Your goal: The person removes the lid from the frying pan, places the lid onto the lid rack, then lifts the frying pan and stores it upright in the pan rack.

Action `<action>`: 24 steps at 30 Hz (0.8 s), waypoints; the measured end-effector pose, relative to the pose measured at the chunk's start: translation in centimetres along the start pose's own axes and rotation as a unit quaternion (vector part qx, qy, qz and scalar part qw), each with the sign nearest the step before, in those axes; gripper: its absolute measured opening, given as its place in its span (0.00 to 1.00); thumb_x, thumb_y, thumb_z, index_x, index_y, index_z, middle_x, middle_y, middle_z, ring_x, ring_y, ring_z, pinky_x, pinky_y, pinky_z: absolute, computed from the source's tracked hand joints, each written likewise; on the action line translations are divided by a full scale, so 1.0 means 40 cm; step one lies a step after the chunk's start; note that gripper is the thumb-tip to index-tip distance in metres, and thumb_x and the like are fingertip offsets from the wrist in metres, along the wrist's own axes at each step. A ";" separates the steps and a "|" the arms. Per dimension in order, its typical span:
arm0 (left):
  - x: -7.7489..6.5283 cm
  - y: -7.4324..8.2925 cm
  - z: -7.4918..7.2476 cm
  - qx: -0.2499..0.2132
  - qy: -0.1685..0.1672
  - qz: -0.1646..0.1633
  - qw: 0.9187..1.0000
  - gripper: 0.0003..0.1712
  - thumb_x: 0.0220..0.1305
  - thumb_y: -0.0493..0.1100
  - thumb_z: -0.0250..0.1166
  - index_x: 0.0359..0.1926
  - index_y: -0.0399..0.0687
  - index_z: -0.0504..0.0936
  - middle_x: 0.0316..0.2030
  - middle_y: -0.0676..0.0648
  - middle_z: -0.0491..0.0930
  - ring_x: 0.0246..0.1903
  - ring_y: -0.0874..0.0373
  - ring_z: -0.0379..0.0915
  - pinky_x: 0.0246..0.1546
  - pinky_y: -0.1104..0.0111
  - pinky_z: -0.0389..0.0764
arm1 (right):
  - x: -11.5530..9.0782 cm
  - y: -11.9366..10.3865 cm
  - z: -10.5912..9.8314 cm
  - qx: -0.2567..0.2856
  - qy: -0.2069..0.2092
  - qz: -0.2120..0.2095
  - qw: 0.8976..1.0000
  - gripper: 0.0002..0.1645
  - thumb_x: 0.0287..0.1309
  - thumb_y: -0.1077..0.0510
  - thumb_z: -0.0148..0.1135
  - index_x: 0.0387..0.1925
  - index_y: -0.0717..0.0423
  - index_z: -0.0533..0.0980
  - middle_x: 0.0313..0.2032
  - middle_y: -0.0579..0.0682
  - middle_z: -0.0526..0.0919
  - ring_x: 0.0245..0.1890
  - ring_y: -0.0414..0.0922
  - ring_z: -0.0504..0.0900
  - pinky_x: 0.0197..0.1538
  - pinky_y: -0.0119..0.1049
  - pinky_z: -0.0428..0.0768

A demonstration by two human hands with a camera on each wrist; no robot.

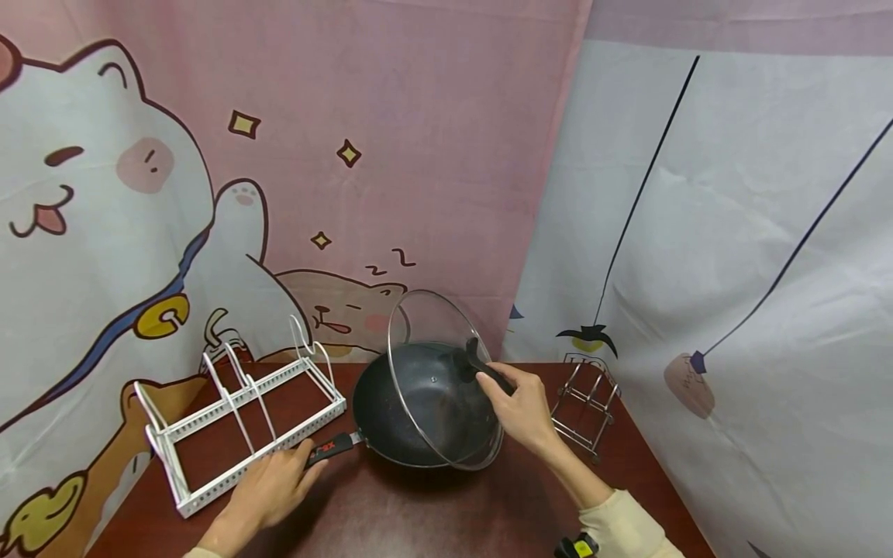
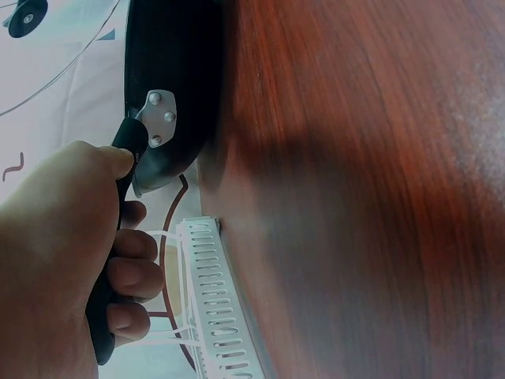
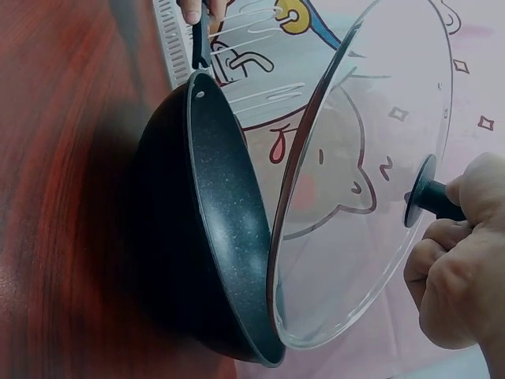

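A dark wok [image 1: 401, 411] stands on the table in the head view, its long black handle [image 1: 336, 448] pointing left toward me. My left hand [image 1: 275, 480] grips that handle, fingers curled round it in the left wrist view [image 2: 130, 276]. Over the wok my right hand [image 1: 519, 403] holds a clear glass lid [image 1: 418, 364] by its black knob [image 3: 434, 201]. The lid is tilted steeply, its lower edge right at the wok's right rim in the right wrist view. The inside of the wok shows bare, speckled dark coating.
Left of the wok sits a white perforated rack [image 1: 230, 411] with upright wire dividers, close to the left hand. A small metal wire rack [image 1: 586, 407] stands on the right. Behind the reddish-brown table [image 1: 418, 527] hangs a printed cartoon curtain [image 1: 446, 155].
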State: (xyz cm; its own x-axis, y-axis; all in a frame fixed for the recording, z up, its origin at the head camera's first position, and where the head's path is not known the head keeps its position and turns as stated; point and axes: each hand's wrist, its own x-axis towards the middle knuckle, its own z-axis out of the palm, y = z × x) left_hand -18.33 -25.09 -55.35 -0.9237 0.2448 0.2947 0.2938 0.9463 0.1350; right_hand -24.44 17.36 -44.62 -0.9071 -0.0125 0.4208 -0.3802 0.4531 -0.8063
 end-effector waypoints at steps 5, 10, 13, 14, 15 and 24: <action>0.000 -0.001 0.001 0.001 0.007 0.002 1.000 0.17 0.77 0.57 0.73 0.42 0.57 0.76 0.22 0.58 0.77 0.20 0.59 0.74 0.23 0.60 0.71 | 0.000 0.000 0.000 0.036 -0.006 0.015 0.999 0.19 0.76 0.50 0.76 0.60 0.56 0.89 0.53 0.57 0.96 0.49 0.45 0.94 0.48 0.28 0.88; -0.001 -0.001 0.001 0.000 0.005 0.000 1.000 0.17 0.78 0.58 0.73 0.42 0.57 0.76 0.22 0.58 0.77 0.20 0.59 0.74 0.23 0.60 0.71 | -0.002 0.001 -0.003 0.077 -0.011 0.031 0.996 0.18 0.77 0.52 0.75 0.59 0.59 0.89 0.49 0.61 0.95 0.41 0.45 0.92 0.43 0.28 0.87; -0.001 -0.001 0.000 -0.001 0.003 -0.003 1.000 0.17 0.78 0.58 0.73 0.42 0.57 0.76 0.22 0.58 0.78 0.20 0.60 0.74 0.22 0.61 0.70 | -0.002 0.002 -0.004 0.088 -0.005 0.042 0.995 0.18 0.76 0.53 0.75 0.59 0.59 0.89 0.48 0.62 0.95 0.41 0.42 0.91 0.43 0.27 0.87; 0.000 -0.001 0.000 -0.001 0.003 -0.003 1.000 0.17 0.78 0.59 0.73 0.42 0.57 0.76 0.22 0.58 0.78 0.20 0.60 0.74 0.22 0.61 0.70 | -0.002 0.003 -0.004 0.091 -0.001 0.046 0.995 0.18 0.76 0.53 0.75 0.59 0.59 0.89 0.49 0.62 0.95 0.42 0.41 0.91 0.44 0.27 0.87; 0.000 -0.001 0.000 -0.001 0.003 -0.003 1.000 0.17 0.78 0.59 0.73 0.42 0.58 0.76 0.22 0.58 0.78 0.20 0.60 0.74 0.22 0.61 0.70 | -0.001 0.003 -0.004 0.095 0.001 0.049 0.994 0.18 0.76 0.54 0.75 0.59 0.60 0.89 0.49 0.63 0.95 0.43 0.42 0.91 0.45 0.27 0.87; -0.001 0.000 0.002 0.005 0.010 -0.001 1.000 0.17 0.77 0.58 0.74 0.42 0.57 0.76 0.22 0.57 0.79 0.20 0.58 0.76 0.22 0.60 0.71 | 0.001 0.004 -0.009 0.114 0.019 0.069 0.991 0.19 0.77 0.55 0.74 0.60 0.63 0.89 0.52 0.66 0.94 0.44 0.36 0.90 0.48 0.26 0.85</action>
State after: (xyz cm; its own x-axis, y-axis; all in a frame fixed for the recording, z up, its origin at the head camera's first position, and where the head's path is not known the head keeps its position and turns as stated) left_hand -18.32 -25.08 -55.44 -0.9189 0.2391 0.3137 0.2900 0.9487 0.1263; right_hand -24.46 17.74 -44.60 -0.9476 0.0707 0.3116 -0.2876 0.2358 -0.9283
